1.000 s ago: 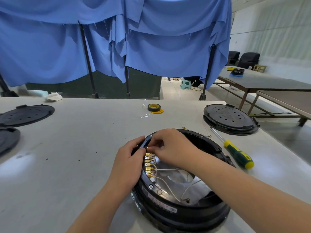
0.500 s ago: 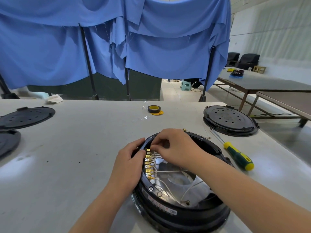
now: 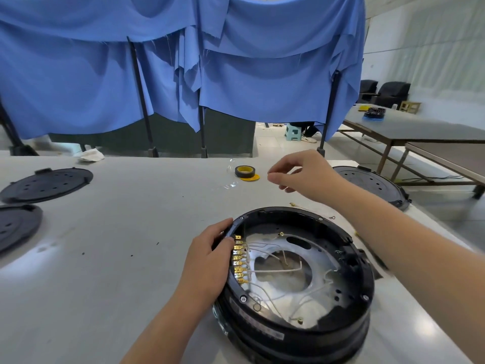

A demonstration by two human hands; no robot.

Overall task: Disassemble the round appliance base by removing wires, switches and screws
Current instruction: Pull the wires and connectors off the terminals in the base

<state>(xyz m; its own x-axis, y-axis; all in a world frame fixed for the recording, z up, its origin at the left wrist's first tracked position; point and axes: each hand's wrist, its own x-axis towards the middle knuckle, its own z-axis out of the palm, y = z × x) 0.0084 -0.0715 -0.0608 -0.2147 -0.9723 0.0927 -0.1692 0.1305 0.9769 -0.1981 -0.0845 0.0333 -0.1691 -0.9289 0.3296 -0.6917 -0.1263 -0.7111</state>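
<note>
The round black appliance base (image 3: 301,334) lies open side up on the grey table, near its front edge. A row of gold terminals (image 3: 238,261) with thin white wires (image 3: 273,270) runs along its inner left wall. My left hand (image 3: 210,261) grips the left rim beside the terminals, fingers curled over the edge. My right hand (image 3: 301,174) hovers above the table behind the base, thumb and forefinger pinched on what seems a thin wire, too fine to see clearly.
A black and yellow tape roll (image 3: 244,171) lies just left of my right hand. One black perforated lid (image 3: 372,182) sits at the right, two more (image 3: 47,183) at the left. A loose wire (image 3: 312,210) lies behind the base. Blue curtains hang beyond the table.
My right hand has lifted from the top terminal and moved up and back toward the tape roll, fingers still pinched. My left hand stays on the rim.
</note>
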